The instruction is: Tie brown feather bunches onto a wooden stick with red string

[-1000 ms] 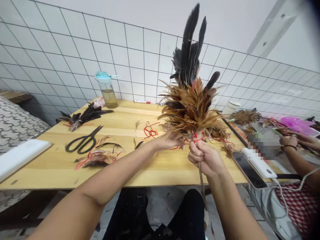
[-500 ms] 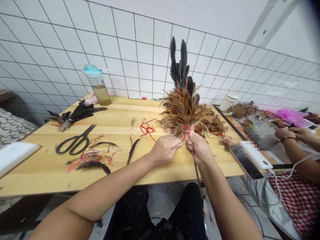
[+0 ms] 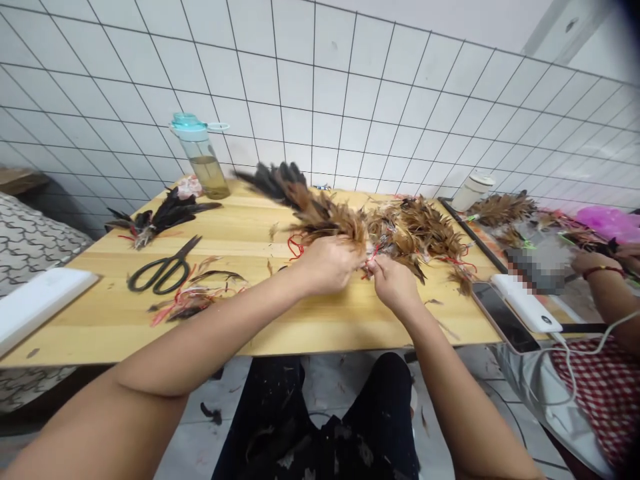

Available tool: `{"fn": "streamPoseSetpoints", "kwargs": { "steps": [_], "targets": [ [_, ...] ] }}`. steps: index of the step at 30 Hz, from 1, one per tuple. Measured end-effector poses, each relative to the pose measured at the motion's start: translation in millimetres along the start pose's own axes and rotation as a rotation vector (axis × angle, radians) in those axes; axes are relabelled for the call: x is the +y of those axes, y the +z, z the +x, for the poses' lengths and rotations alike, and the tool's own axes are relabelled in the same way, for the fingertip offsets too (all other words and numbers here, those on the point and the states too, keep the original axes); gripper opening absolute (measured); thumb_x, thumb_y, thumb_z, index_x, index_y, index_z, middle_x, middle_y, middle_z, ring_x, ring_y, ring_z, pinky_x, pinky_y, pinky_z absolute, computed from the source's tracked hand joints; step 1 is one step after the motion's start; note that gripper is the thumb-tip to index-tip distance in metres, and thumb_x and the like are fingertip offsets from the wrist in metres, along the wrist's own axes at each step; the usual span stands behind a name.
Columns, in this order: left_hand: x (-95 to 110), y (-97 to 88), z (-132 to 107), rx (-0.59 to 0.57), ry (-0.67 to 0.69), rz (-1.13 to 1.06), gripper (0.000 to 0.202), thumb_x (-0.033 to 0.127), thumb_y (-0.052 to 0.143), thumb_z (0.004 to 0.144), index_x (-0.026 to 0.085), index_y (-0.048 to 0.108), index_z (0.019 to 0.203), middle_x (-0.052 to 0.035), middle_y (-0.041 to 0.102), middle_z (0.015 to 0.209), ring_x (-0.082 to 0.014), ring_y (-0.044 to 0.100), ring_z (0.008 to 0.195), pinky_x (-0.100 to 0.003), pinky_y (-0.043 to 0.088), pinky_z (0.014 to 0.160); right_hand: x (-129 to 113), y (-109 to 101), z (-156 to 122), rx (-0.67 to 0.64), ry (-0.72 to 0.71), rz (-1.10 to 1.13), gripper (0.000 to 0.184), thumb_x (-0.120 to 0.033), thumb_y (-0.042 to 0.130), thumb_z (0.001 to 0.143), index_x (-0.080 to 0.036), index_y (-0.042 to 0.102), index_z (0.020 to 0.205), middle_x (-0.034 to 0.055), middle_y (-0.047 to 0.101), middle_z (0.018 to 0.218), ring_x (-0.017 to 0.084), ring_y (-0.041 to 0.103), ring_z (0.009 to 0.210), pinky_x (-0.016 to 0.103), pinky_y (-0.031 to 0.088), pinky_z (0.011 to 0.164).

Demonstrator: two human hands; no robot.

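At the far left of the pale wooden table [image 3: 100, 327], a flat white slab [image 3: 43, 297]; further back, a small bundle of black feathers tied with red thread [image 3: 155, 217], lying untouched. Just right of that, black-handled scissors [image 3: 163, 270] flat on the wood, and nearer, a scatter of loose dark feathers tangled with red thread [image 3: 200, 299], not yet worked in. Against the tiled wall, a clear plastic bottle with a teal lid [image 3: 203, 157]. Mid-table, gripped in the left hand [image 3: 327, 263], closed tight round its bound base: a thick brown-and-black feather bunch [image 3: 305, 203], tipped over low above the wood with dark tips pointing left and far. Just behind that hand, a loose coil of red thread [image 3: 295, 248]. Hard against it on the right, the right hand [image 3: 395, 283], thumb and forefinger pinched together on a strand of red binding thread [image 3: 371, 255] at the base of the bunch. By the look of it, well along: many layers already tied on, but the binding not finished off. Impossible to tell whether a handle sits below the hands. Further right, a heap of brown feathers strung on red thread [image 3: 430, 230], plenty left. Beyond, a white lidded cup [image 3: 473, 190], a dark phone [image 3: 503, 323], a white power bank [image 3: 527, 303], and a co-worker's hand [image 3: 593, 263] at the far right.
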State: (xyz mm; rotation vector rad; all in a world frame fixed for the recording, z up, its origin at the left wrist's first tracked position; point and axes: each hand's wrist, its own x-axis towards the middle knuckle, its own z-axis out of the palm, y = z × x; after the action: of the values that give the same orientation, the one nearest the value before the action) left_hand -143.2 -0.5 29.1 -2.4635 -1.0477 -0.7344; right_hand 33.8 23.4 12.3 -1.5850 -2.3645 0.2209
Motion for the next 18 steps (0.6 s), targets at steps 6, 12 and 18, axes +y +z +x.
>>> {"fn": "streamPoseSetpoints", "kwargs": {
  "steps": [6,12,18],
  "targets": [
    [-15,-17.7,15,-0.137,0.096,0.055,0.023,0.019,0.047,0.087,0.016,0.065,0.073,-0.0061,0.065,0.075,-0.0166,0.055,0.073,-0.028,0.04,0.062,5,-11,-5,0.012,-0.217,-0.501,0.028,-0.027,0.037,0.092,-0.018,0.064,0.093,0.0115,0.071,0.078,0.023,0.063,0.067,0.03,0.024,0.056],
    [-30,-30.1,48,-0.159,0.095,-0.104,0.019,0.02,0.051,0.083,0.018,0.067,0.072,-0.0043,0.065,0.075,-0.0153,0.056,0.074,-0.026,0.038,0.063,13,-17,-17,0.112,-0.536,-0.561,0.026,-0.011,0.038,0.087,-0.016,0.062,0.078,0.0083,0.066,0.064,0.02,0.057,0.058,0.033,0.018,0.057],
    [-65,-25.2,60,-0.389,-0.137,-0.453,0.015,0.025,0.058,0.076,0.017,0.07,0.07,0.001,0.067,0.068,-0.0113,0.057,0.068,-0.022,0.037,0.067,27,-32,-37,0.269,-0.513,-0.433,0.031,-0.029,0.041,0.093,-0.018,0.064,0.077,0.0065,0.065,0.062,0.018,0.054,0.056,0.032,0.021,0.057]
  ]
}}
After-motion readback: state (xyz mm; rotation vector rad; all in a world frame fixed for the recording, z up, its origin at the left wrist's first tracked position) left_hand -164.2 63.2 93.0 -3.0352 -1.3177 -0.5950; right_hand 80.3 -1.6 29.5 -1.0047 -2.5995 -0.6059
